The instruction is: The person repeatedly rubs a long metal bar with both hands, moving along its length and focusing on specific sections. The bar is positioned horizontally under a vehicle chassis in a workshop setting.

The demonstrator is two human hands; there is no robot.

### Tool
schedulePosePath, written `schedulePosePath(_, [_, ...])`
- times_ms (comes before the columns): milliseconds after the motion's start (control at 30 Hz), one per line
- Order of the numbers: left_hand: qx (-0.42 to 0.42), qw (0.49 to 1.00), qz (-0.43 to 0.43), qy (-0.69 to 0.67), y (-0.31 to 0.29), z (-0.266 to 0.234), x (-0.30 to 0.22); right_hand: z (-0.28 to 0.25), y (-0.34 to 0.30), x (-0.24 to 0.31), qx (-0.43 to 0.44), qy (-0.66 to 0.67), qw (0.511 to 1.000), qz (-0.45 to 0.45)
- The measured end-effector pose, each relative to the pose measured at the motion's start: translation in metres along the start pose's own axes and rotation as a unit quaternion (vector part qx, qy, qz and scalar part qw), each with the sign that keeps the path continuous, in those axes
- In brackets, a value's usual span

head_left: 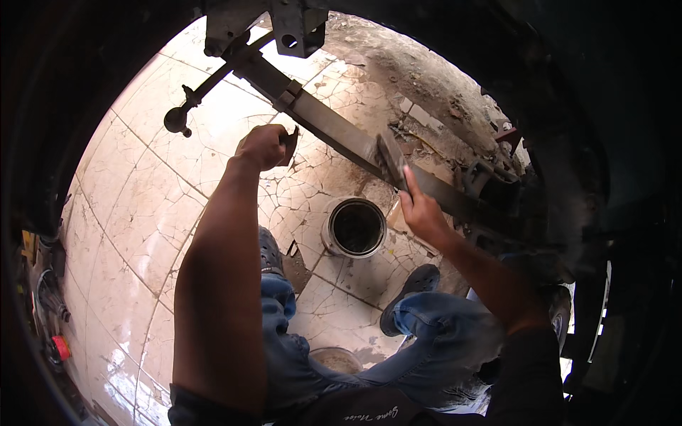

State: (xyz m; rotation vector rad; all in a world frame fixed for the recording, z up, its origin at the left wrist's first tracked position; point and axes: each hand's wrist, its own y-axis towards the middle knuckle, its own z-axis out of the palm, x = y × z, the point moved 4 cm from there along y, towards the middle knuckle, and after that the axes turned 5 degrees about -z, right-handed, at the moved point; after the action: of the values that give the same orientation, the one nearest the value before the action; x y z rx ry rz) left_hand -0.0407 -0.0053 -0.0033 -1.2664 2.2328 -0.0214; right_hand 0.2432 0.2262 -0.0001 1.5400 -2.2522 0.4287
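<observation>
A long flat metal bar (334, 126), looking like a leaf spring with a clamp (288, 95) round it, runs slantwise from upper left to right. My right hand (425, 213) is closed on the end of a flat, dark, blade-like tool (389, 160), its index finger stretched along it. The tool lies across the bar and is partly blurred, so its exact kind is unclear. To the left of the bar and apart from it, my left hand (264, 147) is closed round a thin dark piece (291, 146). Its fingers hide most of that piece.
Between my feet and the bar stands a round open can (355, 227) with dark contents. Overhead are a metal bracket (298, 32) and a rod with a ball end (175, 119). Rubble (426, 117) lies beyond the cracked tile floor (135, 192). A round lid-like thing (336, 360) sits by my legs.
</observation>
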Motion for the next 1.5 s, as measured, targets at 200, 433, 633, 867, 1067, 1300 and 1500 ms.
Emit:
schedulePosePath(200, [-0.012,0.999,-0.002,0.034,-0.002,-0.005,-0.009,-0.023,0.065,-0.001,-0.029,0.08,0.986,0.145])
schedulePosePath(433, [-0.008,1.0,0.009,0.013,0.001,0.0,-0.005,0.01,-0.003,0.0,0.013,0.01,0.999,-0.047])
schedulePosePath(633, [-0.004,1.0,0.015,0.025,-0.007,-0.003,-0.023,-0.032,0.067,0.035,0.022,0.19,0.954,0.232])
schedulePosePath(867, [-0.003,1.0,0.018,0.023,0.0,-0.002,-0.019,0.018,0.003,0.02,-0.002,0.06,0.998,-0.005])
schedulePosePath(1067, [0.006,1.0,0.022,0.019,0.005,0.002,-0.021,-0.028,0.062,0.0,-0.004,0.108,0.968,0.228])
schedulePosePath(1300, [0.014,1.0,0.016,0.02,0.006,0.002,-0.02,0.005,0.011,-0.004,-0.031,-0.014,0.999,-0.037])
schedulePosePath(1500, [0.001,1.0,0.003,0.029,-0.005,-0.002,-0.012,-0.025,0.043,0.001,-0.036,0.009,0.993,0.113])
